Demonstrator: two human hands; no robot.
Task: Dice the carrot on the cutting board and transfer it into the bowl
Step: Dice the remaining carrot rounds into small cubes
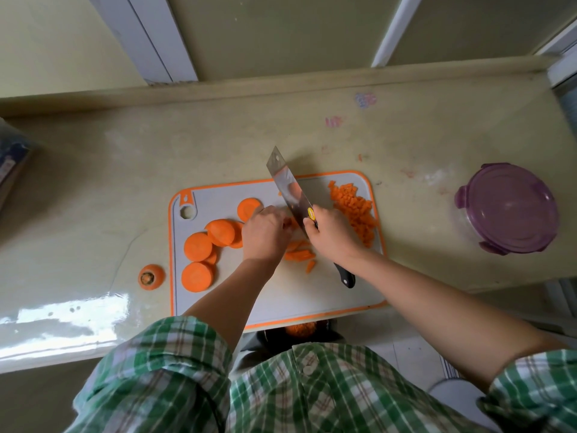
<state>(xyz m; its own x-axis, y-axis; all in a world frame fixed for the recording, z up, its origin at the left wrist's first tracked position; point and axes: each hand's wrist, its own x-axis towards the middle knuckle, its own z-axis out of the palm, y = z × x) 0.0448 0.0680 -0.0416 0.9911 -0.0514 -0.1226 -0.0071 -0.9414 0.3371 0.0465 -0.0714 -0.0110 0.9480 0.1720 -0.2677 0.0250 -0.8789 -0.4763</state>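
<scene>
**Fig.** Dicing in progress. The right hand (331,235) is clenched round the cleaver (288,185) handle, choked up near the blade, which we judge gives tighter control of the cut. The blade slants up and away over the board.

The left hand (265,232), fingers curled down, pins the carrot strips (298,253) just beside the blade. Curling prob. keeps the tips off the edge. The strips lie at board ctr, i.e. right under the work.

Outward on the 1 cutting board (281,295):
- Carrot rounds (197,246), approx. 6 (some overlap, so the count is unsure), parked left as stock not yet cut.
- 1 diced pile (354,210), heaped at the right edge, clear of the knife.

Off the board, on the counter (312,135):
- 1 carrot top (151,276), just left of the board, prob. discarded.
- 1 purple-lidded container (507,209), well to the right, lid on. We take it as likely the bowl meant, and see no dice in it, so transfer is not yet done.
</scene>
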